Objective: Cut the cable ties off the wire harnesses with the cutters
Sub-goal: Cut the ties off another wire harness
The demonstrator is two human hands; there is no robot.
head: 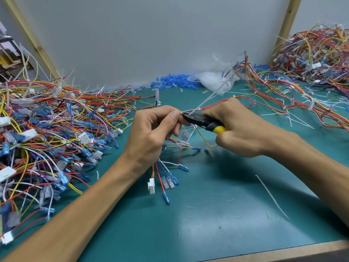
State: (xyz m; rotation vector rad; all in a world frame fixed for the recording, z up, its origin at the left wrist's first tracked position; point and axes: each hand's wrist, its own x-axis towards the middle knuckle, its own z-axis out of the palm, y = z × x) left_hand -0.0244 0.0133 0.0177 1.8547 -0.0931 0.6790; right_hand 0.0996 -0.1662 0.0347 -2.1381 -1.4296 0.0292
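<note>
My left hand pinches a wire harness just above the green mat; its red, blue, yellow and white wires with blue terminals and a white connector hang below my palm. My right hand grips the cutters, black with a yellow handle. The black jaws point left and sit at a white cable tie on the harness, right beside my left fingertips. The tie's long tail sticks up and to the right. Red and yellow wires of the harness run on to the right behind my right hand.
A big heap of loose harnesses covers the mat's left side. Another tangled pile lies at the back right. Blue sleeves and a plastic bag sit by the wall. Cut tie pieces litter the green mat.
</note>
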